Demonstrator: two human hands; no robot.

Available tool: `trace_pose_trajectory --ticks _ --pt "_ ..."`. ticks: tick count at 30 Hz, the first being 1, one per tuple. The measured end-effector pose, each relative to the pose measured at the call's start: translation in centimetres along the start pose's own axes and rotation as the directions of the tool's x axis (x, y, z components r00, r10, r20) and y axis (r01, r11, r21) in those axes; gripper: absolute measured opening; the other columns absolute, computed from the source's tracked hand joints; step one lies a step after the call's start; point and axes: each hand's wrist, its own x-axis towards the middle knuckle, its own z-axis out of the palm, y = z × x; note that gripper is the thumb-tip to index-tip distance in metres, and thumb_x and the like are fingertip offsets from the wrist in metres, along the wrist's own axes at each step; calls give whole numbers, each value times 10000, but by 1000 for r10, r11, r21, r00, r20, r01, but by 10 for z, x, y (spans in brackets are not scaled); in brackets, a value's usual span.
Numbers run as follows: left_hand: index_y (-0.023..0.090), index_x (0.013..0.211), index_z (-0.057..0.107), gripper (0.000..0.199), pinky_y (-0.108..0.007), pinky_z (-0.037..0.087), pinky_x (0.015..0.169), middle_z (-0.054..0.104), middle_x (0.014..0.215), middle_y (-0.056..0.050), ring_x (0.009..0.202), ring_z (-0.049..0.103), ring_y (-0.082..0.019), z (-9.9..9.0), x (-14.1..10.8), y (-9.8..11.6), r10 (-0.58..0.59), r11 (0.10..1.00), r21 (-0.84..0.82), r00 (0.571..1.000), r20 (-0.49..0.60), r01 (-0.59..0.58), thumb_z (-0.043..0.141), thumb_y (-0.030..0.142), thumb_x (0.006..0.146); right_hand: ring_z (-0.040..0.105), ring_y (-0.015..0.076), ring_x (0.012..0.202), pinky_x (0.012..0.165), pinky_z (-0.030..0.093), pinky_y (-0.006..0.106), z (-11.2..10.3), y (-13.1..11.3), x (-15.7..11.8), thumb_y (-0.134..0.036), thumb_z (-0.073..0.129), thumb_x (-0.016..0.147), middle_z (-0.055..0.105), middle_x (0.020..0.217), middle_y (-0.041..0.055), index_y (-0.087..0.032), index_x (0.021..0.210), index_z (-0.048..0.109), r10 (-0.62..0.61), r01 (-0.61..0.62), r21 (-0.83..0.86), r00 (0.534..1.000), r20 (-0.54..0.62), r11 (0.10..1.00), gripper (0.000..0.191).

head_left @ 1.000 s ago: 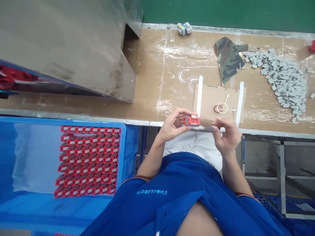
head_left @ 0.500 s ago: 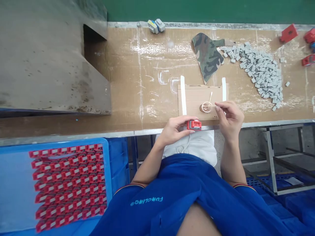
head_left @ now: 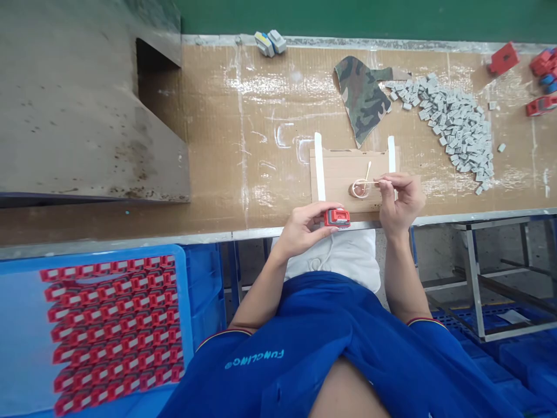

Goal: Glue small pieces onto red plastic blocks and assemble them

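Observation:
My left hand (head_left: 304,229) grips a small red and grey block (head_left: 337,217) at the table's front edge. Pinched in my right hand (head_left: 401,197) is a thin stick, its far end over a small round cup (head_left: 360,188). A second stick with a white tip (head_left: 368,168) leans out of that cup. The cup stands on a cardboard piece (head_left: 339,168) between two white tape strips. What is inside the cup is too small to make out.
Grey pieces (head_left: 465,128) lie heaped at the right, beside a camouflage cloth (head_left: 361,98). A metal housing (head_left: 87,116) stands at the left. Below it, a blue crate (head_left: 185,307) holds rows of red blocks (head_left: 117,325). Red parts (head_left: 503,59) lie back right.
The whole view has shifted slightly. My right hand has moved a little nearer the cup, and its stick is angled differently. My left hand still grips the red and grey block.

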Motion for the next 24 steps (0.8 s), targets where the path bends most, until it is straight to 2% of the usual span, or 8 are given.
trace_pose_trajectory --ticks 5,11,14,19,24 --pt "191 1275 740 458 -314 645 990 769 1262 -129 1114 770 -213 2 1 0 -21 998 -60 999 -28 19 855 234 835 726 148 635 589 559 277 -3 0 -4 -526 737 950 750 780 -1 -225 872 611 203 -194 125 977 -63 973 335" --pt "180 1279 729 451 -313 641 992 761 1252 -126 1114 757 -203 4 2 -1 -40 998 -49 994 -103 35 845 231 846 724 155 620 573 573 276 -4 -5 -2 -556 755 926 719 684 -24 -226 838 611 278 -269 165 960 -33 949 371" --pt "177 1291 725 457 -328 641 1002 748 1287 -139 1150 748 -222 3 3 -2 -37 999 -35 995 -91 34 840 235 852 734 159 633 558 578 280 -9 -18 -2 -517 767 929 737 708 -17 -228 837 620 269 -263 189 963 -9 946 338" --pt "190 1313 718 454 -344 635 1013 738 1317 -140 1179 740 -232 2 2 -3 -20 1000 4 998 -53 20 819 233 873 764 183 686 602 628 322 -20 -45 -10 -424 779 939 766 761 -4 -247 864 647 181 -192 203 981 76 960 234" --pt "202 1338 711 463 -334 624 1003 733 1320 -138 1207 721 -235 1 1 -4 4 995 97 999 -33 -1 803 244 887 794 196 805 704 640 342 -22 -51 -19 -350 786 942 800 875 7 -261 932 710 122 -151 131 971 205 980 117"
